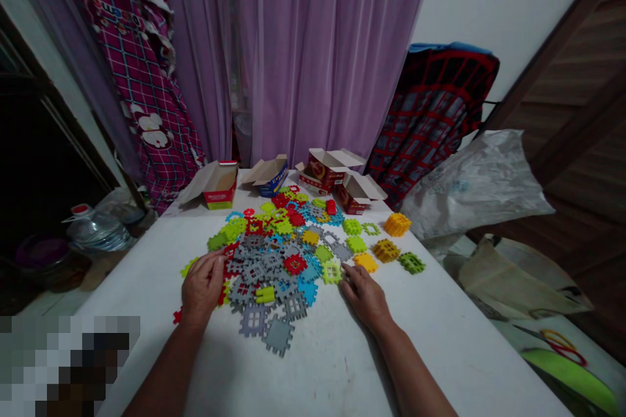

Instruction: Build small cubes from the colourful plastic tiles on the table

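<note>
White table point(420, 339), middle: heap of light, stiff plastic grid tiles point(274, 254), best lifted by their rims. Left hand point(203, 287) curled on the heap's left side, any pinch hidden; right hand point(364, 296) spread flat, fingertips just beside a lime tile point(331, 272).

Your 1 head camera looks forward and down, fairly close, at plastic building tiles point(274, 267) on a white table point(323, 365), perhaps warped toward the edges.

Your left hand point(203, 287) sits palm-down, fingers curled slightly — your right hand point(366, 296) lies flatter, fingertips angled inward, with your bare left forearm point(163, 371) and right forearm point(415, 371) spread apart.
</note>
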Demonstrator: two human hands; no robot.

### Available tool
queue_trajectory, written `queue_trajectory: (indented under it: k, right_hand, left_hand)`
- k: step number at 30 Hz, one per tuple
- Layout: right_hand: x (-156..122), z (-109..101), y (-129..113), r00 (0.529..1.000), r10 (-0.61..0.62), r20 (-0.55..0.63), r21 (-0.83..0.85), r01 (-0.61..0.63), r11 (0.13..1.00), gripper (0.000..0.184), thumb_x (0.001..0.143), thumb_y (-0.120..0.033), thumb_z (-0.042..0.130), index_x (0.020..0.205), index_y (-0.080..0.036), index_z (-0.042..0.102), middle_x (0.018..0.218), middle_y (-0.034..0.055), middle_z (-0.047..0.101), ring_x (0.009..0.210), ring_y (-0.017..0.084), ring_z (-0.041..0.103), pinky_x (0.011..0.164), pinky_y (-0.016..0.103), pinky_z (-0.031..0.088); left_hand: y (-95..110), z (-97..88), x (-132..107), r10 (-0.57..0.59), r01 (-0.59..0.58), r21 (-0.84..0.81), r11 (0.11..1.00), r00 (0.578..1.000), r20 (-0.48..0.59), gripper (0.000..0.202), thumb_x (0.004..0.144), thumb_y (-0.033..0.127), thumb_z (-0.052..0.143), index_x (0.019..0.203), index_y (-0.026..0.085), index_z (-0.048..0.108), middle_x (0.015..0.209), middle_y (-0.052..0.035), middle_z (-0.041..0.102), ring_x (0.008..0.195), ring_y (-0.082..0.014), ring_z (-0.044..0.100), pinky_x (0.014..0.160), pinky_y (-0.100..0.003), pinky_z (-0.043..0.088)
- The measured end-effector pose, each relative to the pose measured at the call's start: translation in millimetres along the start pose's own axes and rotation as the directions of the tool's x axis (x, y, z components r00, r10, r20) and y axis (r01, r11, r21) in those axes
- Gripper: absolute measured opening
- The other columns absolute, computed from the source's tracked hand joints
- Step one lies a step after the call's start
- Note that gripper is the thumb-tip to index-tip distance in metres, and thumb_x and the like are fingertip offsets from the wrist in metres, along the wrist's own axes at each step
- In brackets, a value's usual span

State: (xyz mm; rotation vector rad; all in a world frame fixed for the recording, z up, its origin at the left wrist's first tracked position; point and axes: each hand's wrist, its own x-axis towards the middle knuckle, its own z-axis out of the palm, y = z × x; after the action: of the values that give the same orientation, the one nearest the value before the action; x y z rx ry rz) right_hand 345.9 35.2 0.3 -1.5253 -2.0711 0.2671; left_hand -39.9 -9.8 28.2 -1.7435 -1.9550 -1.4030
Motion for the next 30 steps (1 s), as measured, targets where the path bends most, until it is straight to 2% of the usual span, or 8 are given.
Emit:
queue_trajectory:
  k: [3,5,7,13,19,24,27,30]
  right_hand:
    - [-3,-4,-14,0.994,0.111,-0.011,-0.064,-0.111,0.992,0.037,0.091,-0.026,0.043,0.123,-0.02,0.062,0.112,0.0069,0.066,0.098,0.017,0.065,0.081,0.027,0.05]
    - [-8,-5,-29,0.976,0.215,-0.022,-0.137,-0.216,0.967,0.029,0.092,-0.032,0.047,0.111,-0.021,0.064,0.109,0.0063,0.066,0.099,0.018,0.064,0.079,0.027,0.048]
    - [-12,-4,-44,0.955,0.293,-0.034,-0.225,-0.293,0.929,0.029,0.091,-0.043,0.052,0.105,-0.021,0.065,0.106,0.0067,0.065,0.1,0.021,0.062,0.075,0.027,0.047]
    - [-8,0,-69,0.935,0.349,-0.055,-0.377,-0.343,0.86,0.04,0.09,-0.055,0.056,0.103,-0.018,0.064,0.106,0.0109,0.063,0.101,0.025,0.06,0.074,0.03,0.044]
    - [-1,1,-72,0.937,0.342,-0.063,-0.411,-0.337,0.847,0.044,0.088,-0.058,0.057,0.102,-0.017,0.065,0.104,0.0128,0.062,0.1,0.026,0.06,0.074,0.032,0.043]
    - [-1,2,-71,0.944,0.324,-0.06,-0.396,-0.321,0.86,0.037,0.088,-0.05,0.058,0.102,-0.017,0.066,0.104,0.0114,0.063,0.1,0.025,0.06,0.076,0.032,0.043]
    - [-11,1,-59,0.959,0.273,-0.071,-0.337,-0.281,0.899,0.034,0.086,-0.044,0.059,0.107,-0.018,0.066,0.108,0.0099,0.063,0.1,0.023,0.06,0.08,0.031,0.045]
    - [-31,-7,-33,0.969,0.232,-0.088,-0.252,-0.247,0.936,0.038,0.085,-0.044,0.059,0.114,-0.02,0.065,0.114,0.0083,0.064,0.101,0.021,0.061,0.083,0.029,0.046]
  left_hand:
    - [-1,0.7,0,-0.018,0.018,-0.002,1.0,1.0,-0.001,0.039,0.093,0.044,0.043,0.083,0.022,0.074,0.097,-0.0072,0.076,0.094,-0.0219,0.068,0.091,-0.036,0.052]
    - [-1,1.1,0,-0.024,0.024,-0.003,1.0,1.0,0.0,0.04,0.093,0.044,0.043,0.083,0.022,0.074,0.097,-0.0073,0.076,0.094,-0.022,0.068,0.091,-0.036,0.053]
    - [-2,1.7,-1,-0.024,0.024,0.0,1.0,1.0,-0.003,0.04,0.093,0.044,0.042,0.083,0.022,0.074,0.097,-0.0073,0.076,0.094,-0.0223,0.068,0.091,-0.037,0.052]
    - [-4,3.3,-1,-0.015,0.015,-0.014,1.0,1.0,-0.014,0.041,0.093,0.044,0.041,0.084,0.021,0.074,0.097,-0.0083,0.076,0.094,-0.0226,0.068,0.09,-0.037,0.053]
    - [-2,2.0,0,-0.019,0.019,-0.009,1.0,1.0,-0.023,0.04,0.093,0.043,0.042,0.084,0.021,0.075,0.098,-0.0078,0.076,0.095,-0.0221,0.068,0.09,-0.036,0.052]
    - [0,0.9,1,-0.003,0.003,-0.005,1.0,1.0,-0.009,0.04,0.093,0.041,0.042,0.084,0.021,0.075,0.097,-0.0075,0.076,0.094,-0.0218,0.068,0.091,-0.036,0.052]
    - [1,0.4,1,-0.01,0.01,-0.004,1.0,1.0,-0.004,0.038,0.093,0.041,0.043,0.083,0.022,0.074,0.097,-0.0067,0.076,0.094,-0.0214,0.068,0.091,-0.036,0.052]
    - [0,0.1,0,-0.028,0.028,-0.01,1.0,1.0,0.003,0.036,0.093,0.04,0.044,0.084,0.022,0.074,0.099,-0.0066,0.076,0.096,-0.0215,0.068,0.092,-0.036,0.052]
